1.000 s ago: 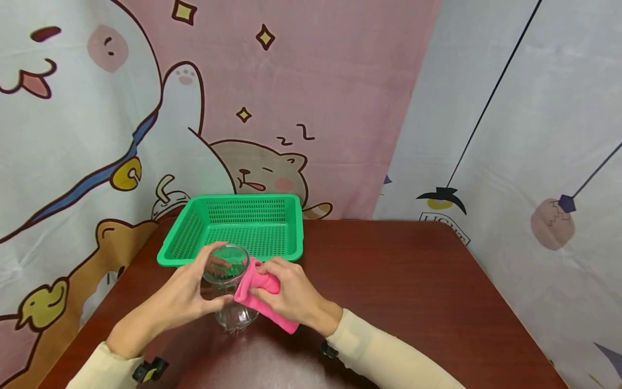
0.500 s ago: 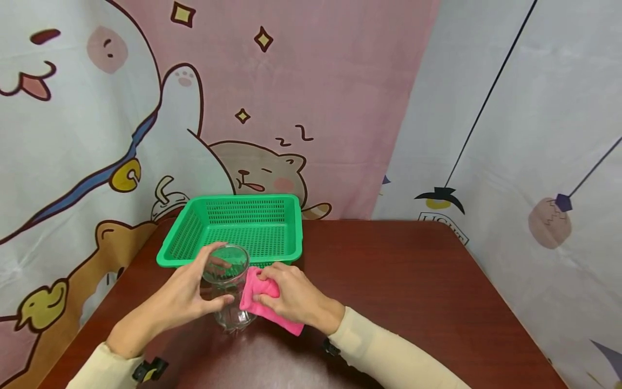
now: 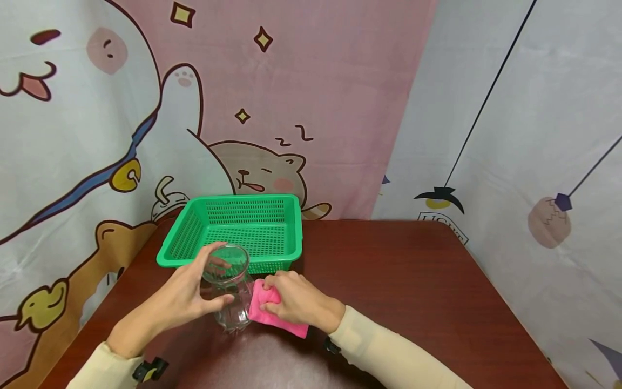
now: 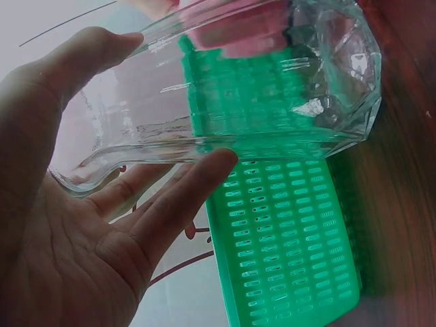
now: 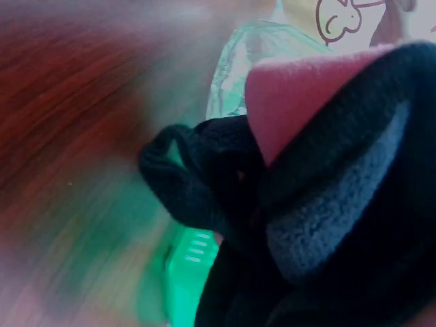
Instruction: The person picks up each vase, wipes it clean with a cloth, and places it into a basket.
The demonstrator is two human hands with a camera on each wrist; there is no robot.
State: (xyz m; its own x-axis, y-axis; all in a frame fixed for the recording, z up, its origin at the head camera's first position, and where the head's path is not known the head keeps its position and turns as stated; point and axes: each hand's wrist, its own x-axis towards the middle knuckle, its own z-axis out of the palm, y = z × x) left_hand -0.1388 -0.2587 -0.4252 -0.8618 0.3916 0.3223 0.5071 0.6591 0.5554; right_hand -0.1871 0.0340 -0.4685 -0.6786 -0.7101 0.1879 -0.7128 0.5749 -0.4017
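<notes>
My left hand [image 3: 187, 294] holds a clear glass vase [image 3: 235, 310] upright, thumb on the near side and fingers around the back below its flared rim. In the left wrist view the vase [image 4: 259, 102] shows a faceted base, and the left hand's thumb and fingers lie either side of its neck. My right hand [image 3: 296, 300] grips a bunched pink cloth [image 3: 279, 319] against the vase's lower right side. Dark straps hide most of the right hand in the right wrist view, where the cloth [image 5: 300, 95] lies close against the glass.
A green plastic basket [image 3: 296, 237] with slotted walls stands right behind the vase, near the table's back edge. The dark brown table [image 3: 398, 292] stretches off to the right. A cartoon-printed curtain [image 3: 340, 108] hangs behind it.
My right hand has slid the pink cloth down the vase's right side, from near the rim toward the base, and slightly rightward. The left hand and vase stay in place.
</notes>
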